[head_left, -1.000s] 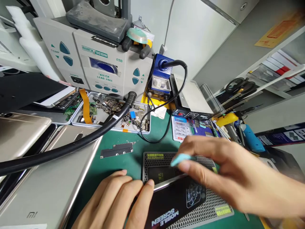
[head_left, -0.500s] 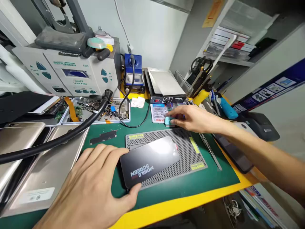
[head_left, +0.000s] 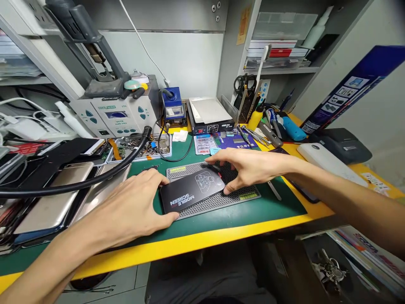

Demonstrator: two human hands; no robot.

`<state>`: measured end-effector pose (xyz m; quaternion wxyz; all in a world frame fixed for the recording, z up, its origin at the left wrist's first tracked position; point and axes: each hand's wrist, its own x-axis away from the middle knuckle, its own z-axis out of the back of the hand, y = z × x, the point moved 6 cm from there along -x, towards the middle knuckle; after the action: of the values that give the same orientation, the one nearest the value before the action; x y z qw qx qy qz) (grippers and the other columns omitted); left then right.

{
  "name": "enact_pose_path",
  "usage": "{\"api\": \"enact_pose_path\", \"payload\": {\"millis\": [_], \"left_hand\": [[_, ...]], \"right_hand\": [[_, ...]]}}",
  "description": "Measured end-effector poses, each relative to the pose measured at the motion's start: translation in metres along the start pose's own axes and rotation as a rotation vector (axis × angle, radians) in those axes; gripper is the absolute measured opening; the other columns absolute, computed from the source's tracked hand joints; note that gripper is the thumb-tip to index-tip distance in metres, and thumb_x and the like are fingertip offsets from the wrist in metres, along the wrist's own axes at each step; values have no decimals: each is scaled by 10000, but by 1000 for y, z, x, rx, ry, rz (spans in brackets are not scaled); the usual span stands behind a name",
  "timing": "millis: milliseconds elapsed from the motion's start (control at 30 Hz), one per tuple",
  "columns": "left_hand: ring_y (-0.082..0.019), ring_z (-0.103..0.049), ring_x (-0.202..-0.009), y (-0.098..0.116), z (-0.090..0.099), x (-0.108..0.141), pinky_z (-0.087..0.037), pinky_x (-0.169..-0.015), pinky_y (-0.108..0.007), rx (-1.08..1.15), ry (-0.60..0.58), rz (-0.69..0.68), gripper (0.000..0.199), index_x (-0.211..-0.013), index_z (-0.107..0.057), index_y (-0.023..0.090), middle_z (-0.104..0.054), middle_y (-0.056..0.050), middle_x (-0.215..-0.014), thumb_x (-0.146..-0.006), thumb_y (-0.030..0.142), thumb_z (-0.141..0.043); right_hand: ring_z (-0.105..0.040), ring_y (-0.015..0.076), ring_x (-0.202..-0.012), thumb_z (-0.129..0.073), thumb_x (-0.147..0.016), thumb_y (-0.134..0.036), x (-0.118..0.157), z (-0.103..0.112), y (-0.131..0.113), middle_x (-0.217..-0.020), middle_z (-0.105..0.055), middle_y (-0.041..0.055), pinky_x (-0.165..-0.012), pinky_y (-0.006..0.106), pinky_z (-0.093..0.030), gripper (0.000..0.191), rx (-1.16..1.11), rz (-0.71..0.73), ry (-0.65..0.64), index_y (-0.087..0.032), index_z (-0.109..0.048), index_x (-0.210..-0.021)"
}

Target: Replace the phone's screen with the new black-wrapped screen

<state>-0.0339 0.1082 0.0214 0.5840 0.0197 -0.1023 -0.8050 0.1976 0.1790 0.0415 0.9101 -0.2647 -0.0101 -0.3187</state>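
A black phone screen (head_left: 186, 192) with "MOBILE SCREEN" printed on its film lies tilted over the grey perforated mat (head_left: 202, 205). My left hand (head_left: 126, 204) grips its left end, thumb at the near corner and fingers at the far one. Around the right end is my right hand (head_left: 253, 166), fingers spread, its thumb by the near right corner; whether it touches the edge I cannot tell. A small red tab (head_left: 220, 174) shows at that end. Just beyond the right fingers sits a small teal item (head_left: 215, 150), partly hidden.
Several phone housings (head_left: 57, 198) lie at left under a black hose (head_left: 79, 190). Behind are a tray of circuit boards (head_left: 164, 147), a hot air station (head_left: 117, 114) and a heating plate (head_left: 209, 126). Tweezers (head_left: 274, 191) and a white phone (head_left: 332, 164) lie at right.
My right hand has left the small teal item and come toward me to the screen's right end. My left hand stays on the screen. The camera view has shifted, showing more of the shelves and table edge.
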Motion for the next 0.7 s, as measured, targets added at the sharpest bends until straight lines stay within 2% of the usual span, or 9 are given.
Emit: {"api": "enact_pose_path", "payload": {"millis": [233, 433, 700], "left_hand": [[-278, -633, -1013, 4, 3, 4, -494, -823, -395, -10, -31, -7, 590, -1195, -584, 265, -640, -45, -1136, -757, 656, -645], [-266, -630, -1033, 5, 6, 0, -491, -839, -383, -33, -80, -39, 585, -1234, -578, 282, -630, -35, -1155, -776, 642, -623], [-266, -651, -952, 8, 13, -7, -486, -814, -390, -86, -121, -94, 580, -1258, -594, 287, -656, -47, -1126, -747, 556, -640]], "right_hand": [[-633, 298, -1108, -779, -780, -326, 1, -1, -16, -1290, -645, 137, -893, 405, -535, 699, 53, 107, 30, -166, -548, -1419], [-585, 303, -1201, -765, -799, -347, 0, -5, -13, -1365, -593, 156, -982, 411, -501, 736, 57, 92, 25, -127, -505, -1452], [-619, 270, -1075, -752, -785, -323, 0, -5, -12, -1297, -620, 129, -875, 358, -525, 729, 59, 117, 46, -149, -507, -1449]]}}
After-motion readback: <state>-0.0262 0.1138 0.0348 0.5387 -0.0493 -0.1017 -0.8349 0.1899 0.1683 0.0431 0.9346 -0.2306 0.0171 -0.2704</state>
